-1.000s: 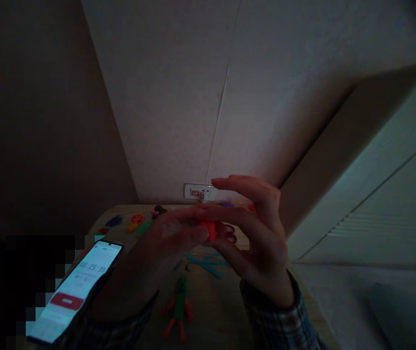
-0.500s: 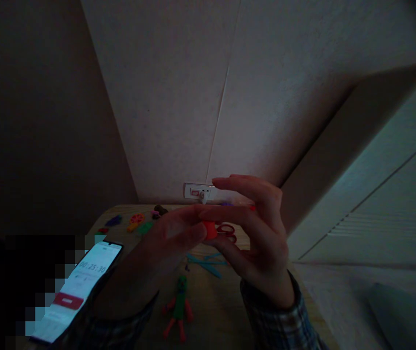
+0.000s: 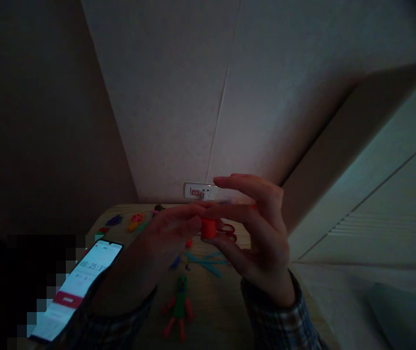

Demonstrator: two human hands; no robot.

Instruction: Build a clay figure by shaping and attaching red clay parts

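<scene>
Between the wrists of the left hand (image 3: 167, 238) and right hand (image 3: 261, 238) lies a green-bodied figure with orange limbs (image 3: 179, 305); left of the left hand glows a flat black-edged phone (image 3: 75, 287). The right thumb and finger pinch a short red-orange cylinder (image 3: 208, 228); left fingertips sit at its side, whether gripping I cannot tell. Beyond the hands are thin light-blue sticks (image 3: 210, 267), red handle loops (image 3: 227, 227) and a white rectangular wall socket (image 3: 194, 191)
</scene>
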